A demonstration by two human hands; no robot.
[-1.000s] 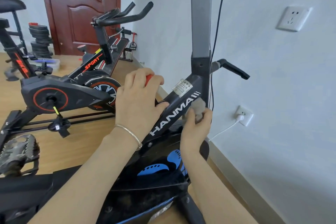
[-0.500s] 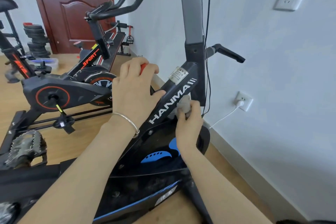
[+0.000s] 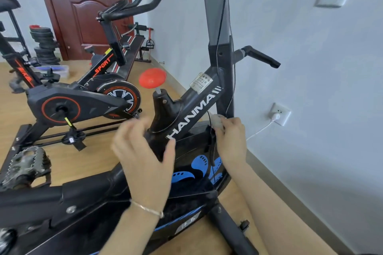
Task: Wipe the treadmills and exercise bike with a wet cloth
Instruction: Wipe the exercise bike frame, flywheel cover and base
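Exercise bike (image 3: 199, 101) frame under the cloth, at the foot of the upright post. Damp grey cloth (image 3: 218, 120) bunched in the right hand (image 3: 230, 141), fingers curled round it, pressed where the slanted HANMA bar meets the black housing (image 3: 186, 161) — lower along the bar than a second ago, when the wad sat up beside the lettering. Left hand (image 3: 143, 151) now off the red knob (image 3: 152, 77), which was wrapped in that palm half a second back and stands bare above and to the left of the gripped cloth. Fingers spread and loose, blurred with motion, holding nothing, hovering just in front of the knob's black stem and well left of the cloth. Thin black cable (image 3: 211, 141) hanging down right against the cloth hand. Judged from this: top of the slanted bar done, stroke working down toward the junction and housing; brace on the knob released, so likely a shift of stance or a reach for a new hold. Risk of snagging the cable with the cloth. Second bike (image 3: 87, 101) beyond the free hand, across the wooden floor (image 3: 62, 163) — state of its wiping not to be told.
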